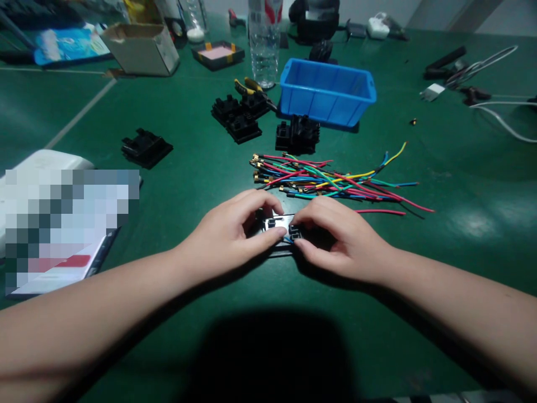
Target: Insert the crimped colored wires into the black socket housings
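Note:
My left hand and my right hand meet over a black plastic connector block resting on the green table. Left fingers curl around its left side, thumb pressed along the front edge. Right fingers pinch at its right end, where a short blue wire shows under the fingertips. Most of the block is hidden by both hands. Just beyond lies a loose bundle of coloured wires with metal terminals on their left ends.
Several black connector blocks lie further back, one apart at the left. A blue plastic bin, a water bottle, yellow-handled pliers, a cardboard box and cables stand behind. A blurred white item lies left.

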The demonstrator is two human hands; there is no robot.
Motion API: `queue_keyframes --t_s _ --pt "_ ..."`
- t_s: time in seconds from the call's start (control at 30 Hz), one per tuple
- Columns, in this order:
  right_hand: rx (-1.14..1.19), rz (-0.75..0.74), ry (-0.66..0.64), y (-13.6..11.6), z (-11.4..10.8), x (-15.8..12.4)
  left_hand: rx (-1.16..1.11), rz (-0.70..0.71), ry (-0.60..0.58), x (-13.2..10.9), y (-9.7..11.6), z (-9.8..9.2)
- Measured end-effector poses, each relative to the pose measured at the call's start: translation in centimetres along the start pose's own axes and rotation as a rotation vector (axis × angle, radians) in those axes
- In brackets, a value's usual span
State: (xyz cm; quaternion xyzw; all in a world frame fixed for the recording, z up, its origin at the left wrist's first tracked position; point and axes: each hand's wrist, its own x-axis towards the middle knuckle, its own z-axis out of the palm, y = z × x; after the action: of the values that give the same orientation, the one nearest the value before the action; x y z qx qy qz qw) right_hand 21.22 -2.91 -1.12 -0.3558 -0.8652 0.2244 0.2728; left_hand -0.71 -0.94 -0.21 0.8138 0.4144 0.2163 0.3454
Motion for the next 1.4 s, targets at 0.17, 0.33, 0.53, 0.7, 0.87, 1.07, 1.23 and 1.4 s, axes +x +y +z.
queue_keyframes --t_s 0.17,0.33,0.53,0.7,0.87,1.07,1.23,1.4 --pt "-0.001 -0.039 -0.002 0.16 -0.06 -0.04 -0.052 -0.006 0.043 0.03 -0.36 -0.10" --pt "0.007 -0.033 -0.011 0.16 -0.16 0.00 0.011 0.048 0.022 0.08 -0.15 -0.15" --pt "0.021 -0.024 -0.013 0.17 -0.22 -0.03 0.047 0.045 0.026 0.16 -0.15 -0.13" --pt "0.026 -0.028 0.003 0.16 -0.16 0.02 0.039 0.048 0.023 0.16 -0.22 -0.21" --pt "0.035 -0.010 -0.015 0.10 -0.22 0.07 0.077 0.084 -0.008 -0.07 -0.16 -0.33" --pt "0.043 0.007 -0.030 0.04 -0.26 0.05 0.092 0.088 -0.030 -0.21 -0.17 -0.29" --pt "0.045 0.020 -0.035 0.05 -0.23 0.02 0.097 0.087 -0.033 -0.06 -0.21 -0.31" --pt "0.053 0.018 -0.039 0.11 -0.26 -0.03 0.090 0.066 -0.032 0.10 -0.23 -0.26"
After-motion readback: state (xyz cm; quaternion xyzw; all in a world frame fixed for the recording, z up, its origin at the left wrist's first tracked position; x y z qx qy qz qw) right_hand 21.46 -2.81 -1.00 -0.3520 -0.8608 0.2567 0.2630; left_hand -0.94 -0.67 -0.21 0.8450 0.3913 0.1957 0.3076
